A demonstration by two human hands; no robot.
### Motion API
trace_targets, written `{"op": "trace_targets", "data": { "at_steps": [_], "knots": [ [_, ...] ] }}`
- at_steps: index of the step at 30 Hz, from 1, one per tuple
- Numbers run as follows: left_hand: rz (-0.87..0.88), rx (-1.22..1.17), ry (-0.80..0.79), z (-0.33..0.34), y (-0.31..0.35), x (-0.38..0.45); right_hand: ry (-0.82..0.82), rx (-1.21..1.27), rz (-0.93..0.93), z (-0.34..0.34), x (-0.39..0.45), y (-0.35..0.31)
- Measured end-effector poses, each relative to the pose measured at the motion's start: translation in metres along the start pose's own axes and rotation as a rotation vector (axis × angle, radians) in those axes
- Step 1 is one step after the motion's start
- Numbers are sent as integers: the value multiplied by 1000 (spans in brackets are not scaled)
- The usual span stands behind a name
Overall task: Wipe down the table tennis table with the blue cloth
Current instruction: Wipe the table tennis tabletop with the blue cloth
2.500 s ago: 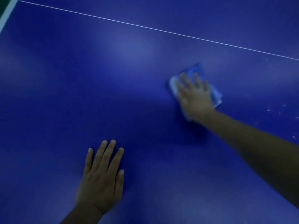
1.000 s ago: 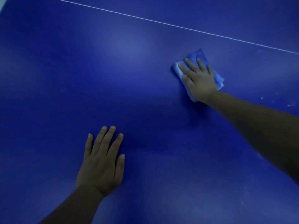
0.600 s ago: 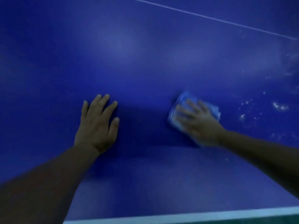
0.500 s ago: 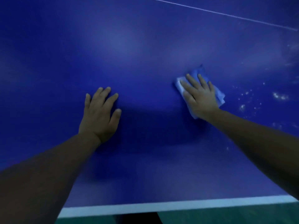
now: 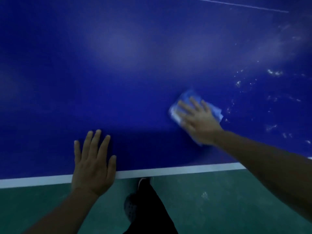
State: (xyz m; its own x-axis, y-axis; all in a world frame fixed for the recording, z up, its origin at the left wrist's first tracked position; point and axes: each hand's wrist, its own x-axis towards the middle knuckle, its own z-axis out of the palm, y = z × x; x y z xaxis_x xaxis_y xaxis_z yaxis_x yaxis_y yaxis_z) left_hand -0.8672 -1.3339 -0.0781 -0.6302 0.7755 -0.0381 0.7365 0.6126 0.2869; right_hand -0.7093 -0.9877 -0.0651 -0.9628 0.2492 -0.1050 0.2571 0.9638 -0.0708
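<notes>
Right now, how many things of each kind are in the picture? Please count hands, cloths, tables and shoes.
Hands: 2, the left hand flat at the table edge, the right hand pressing on the cloth
Cloths: 1, the blue cloth
Tables: 1, the table tennis table
Shoes: 1 in view, a shoe on the green floor
Total: 5

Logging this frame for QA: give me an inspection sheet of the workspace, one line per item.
Surface: blue table tennis table, white edge line at near edge; whitish specks at right.
Job's things: blue cloth flat on the table, blurred.
Clutter: nothing seen.
Grippers: right hand presses on the cloth, fingers spread; left hand rests flat across the near edge, holding nothing.
Cables: nothing seen.
Surroundings: green floor; the person's dark trouser leg and shoe below the edge.
</notes>
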Motion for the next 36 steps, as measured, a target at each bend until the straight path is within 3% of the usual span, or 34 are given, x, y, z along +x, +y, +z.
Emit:
{"op": "trace_targets", "data": {
  "at_steps": [2,4,7,9,11,13,16,18,20,23,25,28,30,33,35,36],
  "knots": [
    [7,24,-1,4,-3,0,86,130,362,-2,29,-5],
    [-8,45,-26,5,-3,1,81,102,411,8,37,-35],
    [-7,54,-42,3,-2,1,18,10,-83,30,-15,-92],
    [-13,63,-51,3,-1,2,-57,15,-376,33,-57,-96],
    [-18,67,-65,4,0,2,-113,-36,-470,19,-55,-66],
    [-19,85,-76,5,-2,3,-84,-83,-269,10,-21,-36],
    [-20,114,-84,6,-3,2,7,73,309,-2,49,-17],
    [-20,114,-90,5,-2,1,28,123,486,-7,92,-31],
    [-22,100,-76,4,-2,2,-15,46,360,-1,108,-66],
    [-9,63,-53,5,-2,2,-69,-1,-137,17,44,-130],
    [-6,71,-43,6,-3,3,-77,50,-193,26,-24,-130],
    [-9,97,-52,8,-3,3,-58,28,120,21,-83,-68],
    [-4,99,-48,8,-3,2,-74,47,507,13,-93,-26],
    [-7,95,-55,8,-2,2,60,179,1039,10,-73,-19],
    [-8,97,-53,7,-1,1,89,183,1107,16,-51,-53],
    [-8,102,-52,6,0,1,95,161,1003,21,-45,-76]
  ]
}}
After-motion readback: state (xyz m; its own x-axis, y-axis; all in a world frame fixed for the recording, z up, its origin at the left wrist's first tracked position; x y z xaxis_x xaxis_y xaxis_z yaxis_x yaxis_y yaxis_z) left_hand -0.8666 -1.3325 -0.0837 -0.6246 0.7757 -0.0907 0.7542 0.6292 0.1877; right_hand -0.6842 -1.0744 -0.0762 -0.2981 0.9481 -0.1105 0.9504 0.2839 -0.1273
